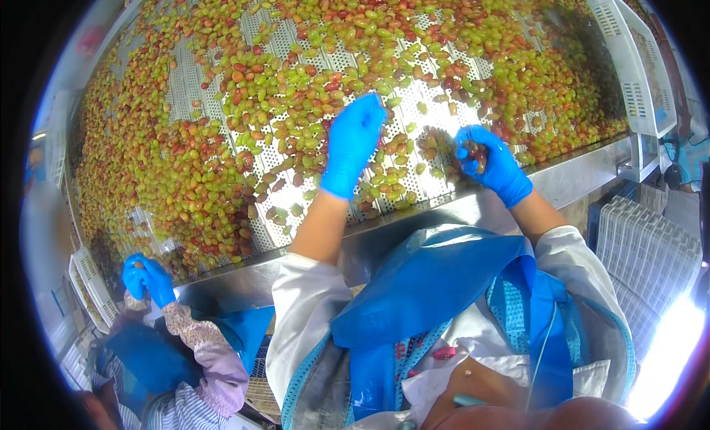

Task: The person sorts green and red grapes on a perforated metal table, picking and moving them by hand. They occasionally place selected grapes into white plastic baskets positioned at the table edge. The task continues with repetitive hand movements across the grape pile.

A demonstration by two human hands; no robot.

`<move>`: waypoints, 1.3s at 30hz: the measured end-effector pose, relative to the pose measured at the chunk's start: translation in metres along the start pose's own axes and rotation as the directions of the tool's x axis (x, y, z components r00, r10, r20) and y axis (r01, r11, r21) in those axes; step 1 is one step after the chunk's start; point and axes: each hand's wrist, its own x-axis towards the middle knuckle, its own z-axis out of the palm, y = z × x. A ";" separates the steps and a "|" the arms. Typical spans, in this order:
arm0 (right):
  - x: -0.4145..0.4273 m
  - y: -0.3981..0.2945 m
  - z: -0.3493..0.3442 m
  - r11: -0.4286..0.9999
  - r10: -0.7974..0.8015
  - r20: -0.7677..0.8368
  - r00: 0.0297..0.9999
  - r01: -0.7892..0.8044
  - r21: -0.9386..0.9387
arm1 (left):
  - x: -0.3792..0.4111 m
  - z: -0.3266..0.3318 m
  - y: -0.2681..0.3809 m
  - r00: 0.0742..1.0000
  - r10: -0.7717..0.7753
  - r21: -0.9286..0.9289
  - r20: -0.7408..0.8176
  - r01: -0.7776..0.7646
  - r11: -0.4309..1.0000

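Before me lies a perforated metal conveyor [191,89] strewn with loose green and reddish grapes [277,89]. My left hand [356,139], in a blue glove, hangs over the middle with its back towards me. Its fingertips are curled down out of sight, so its grasp is hidden. To the right, my gloved right hand [492,162] is curled round a few dark reddish grapes [477,155] near the front edge. Bare metal shows brightly between the hands, with scattered grapes on it.
A steel rim [577,162] runs along the conveyor's front, close to my blue apron [432,286]. White plastic crates [638,69] stand at the right end; more stacked crates [646,263] are below. At left, a co-worker's gloved hands [147,277] meet near the rim.
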 end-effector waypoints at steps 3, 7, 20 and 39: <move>-0.006 0.002 0.001 0.997 0.049 0.041 0.998 -0.046 -0.068 | 0.061 -0.021 -0.027 0.975 0.218 0.279 -0.047 -0.196 0.940; 0.001 0.011 -0.005 0.994 0.077 0.264 0.961 -0.054 -0.093 | 0.112 -0.063 -0.048 0.923 0.230 0.219 -0.308 -0.167 0.961; -0.001 0.006 0.019 0.620 -0.290 0.239 0.927 0.373 -0.690 | 0.090 -0.028 -0.024 1.000 -0.004 0.533 0.017 -0.006 0.846; 0.029 0.086 0.043 0.969 0.197 0.083 0.977 -0.182 -0.164 | -0.071 -0.016 0.002 0.992 0.116 -0.456 -0.048 -0.125 0.881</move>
